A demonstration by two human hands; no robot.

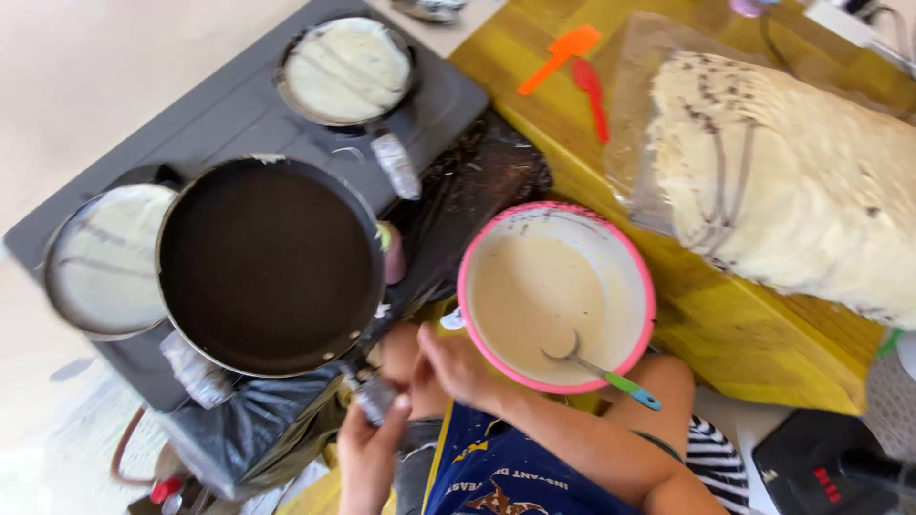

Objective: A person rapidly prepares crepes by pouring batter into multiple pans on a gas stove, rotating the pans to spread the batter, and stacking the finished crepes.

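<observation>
My left hand [367,453] is closed around the foil-wrapped handle [374,396] of a big, empty dark frying pan [267,267], which sits over the grey stove [229,114]. My right hand [450,364] is just above it, fingers curled between the base of the handle and the rim of a pink bowl [649,286]. What it grips, if anything, is hidden. The bowl holds pale batter and a metal ladle [611,379] with a green and blue handle.
Two smaller pans [348,67] [105,257] with pale crepes sit on the stove. On the yellow wooden table [754,334] lie a crepe stack [792,181] on plastic, an orange spatula [563,52] and a red spatula [593,95]. A black device [830,467] is at bottom right.
</observation>
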